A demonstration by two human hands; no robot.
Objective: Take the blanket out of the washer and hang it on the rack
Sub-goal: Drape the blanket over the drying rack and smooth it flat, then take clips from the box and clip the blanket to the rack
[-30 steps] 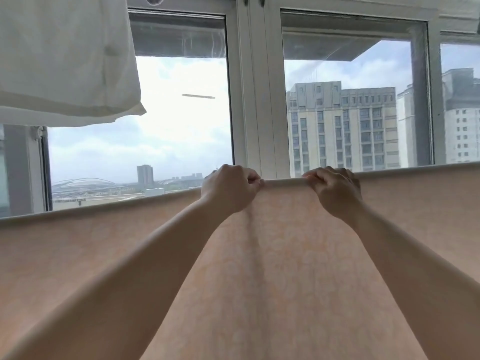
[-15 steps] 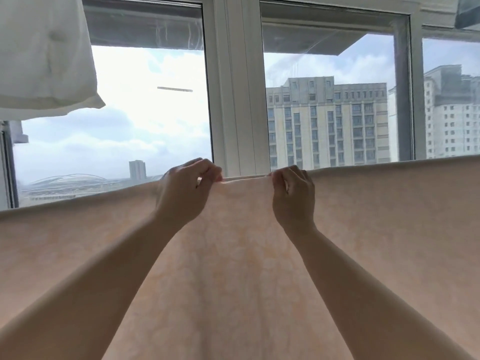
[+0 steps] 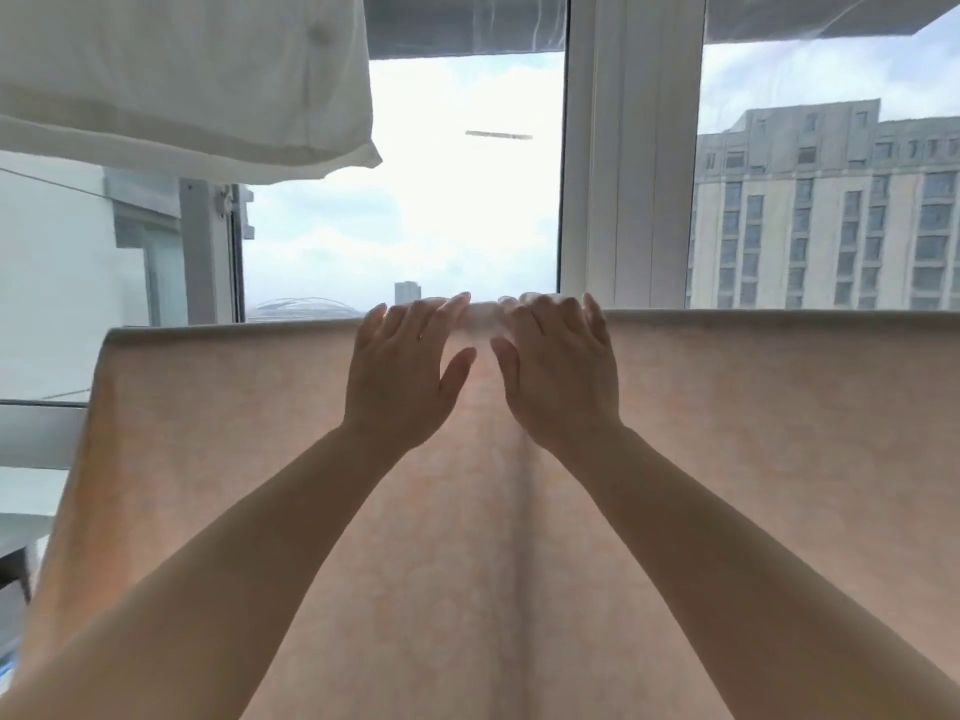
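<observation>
A pale peach blanket (image 3: 753,433) hangs spread out in front of me, draped over a bar that it hides; its top fold runs level across the view and its left edge falls at the left. My left hand (image 3: 402,374) lies flat on the blanket just under the fold, fingers straight and spread. My right hand (image 3: 563,371) lies the same way close beside it, fingertips at the fold. A vertical crease runs down the cloth below the two hands.
A white cloth (image 3: 187,75) hangs overhead at the upper left. Behind the blanket is a window with a thick white frame post (image 3: 631,148); buildings and sky show through it. A side window frame (image 3: 208,252) stands at the left.
Both hands have let go of the blanket's top fold and now lie flat with straight fingers. The view has swung left, so the blanket's left edge shows.
</observation>
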